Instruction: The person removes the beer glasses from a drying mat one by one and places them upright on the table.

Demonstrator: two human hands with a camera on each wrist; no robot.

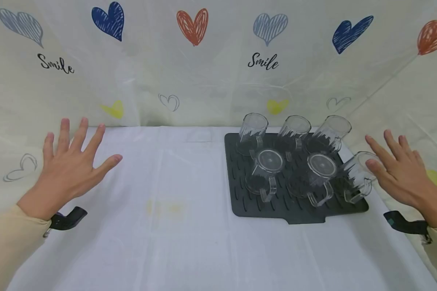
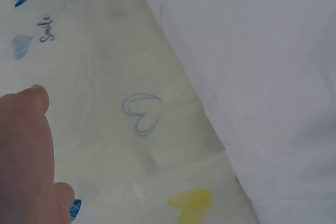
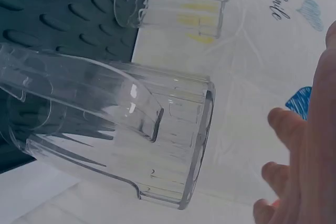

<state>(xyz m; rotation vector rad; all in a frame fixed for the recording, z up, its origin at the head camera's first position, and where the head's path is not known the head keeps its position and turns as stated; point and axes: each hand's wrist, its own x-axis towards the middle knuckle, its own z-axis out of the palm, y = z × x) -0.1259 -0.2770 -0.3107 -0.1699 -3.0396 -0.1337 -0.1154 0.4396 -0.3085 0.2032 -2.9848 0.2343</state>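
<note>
Several clear glass mugs with handles stand on a dark ridged mat (image 1: 262, 214) at the right of the table. Two front ones, a left mug (image 1: 265, 173) and a middle mug (image 1: 315, 178), show round bases facing up. At the mat's right edge is another mug (image 1: 360, 173), large in the right wrist view. My right hand (image 1: 404, 173) is spread beside it; the thumb overlaps its top in the head view, but the right wrist view shows fingers (image 3: 286, 129) apart from the glass. My left hand (image 1: 69, 165) hovers over the table's left side, fingers spread, holding nothing.
A white cloth (image 1: 189, 250) covers the table. Behind it hangs a pale curtain (image 1: 211, 68) printed with hearts and "Smile". Three more mugs stand along the mat's back edge, among them a back left mug (image 1: 254, 131). Each wrist wears a black device (image 1: 68, 219).
</note>
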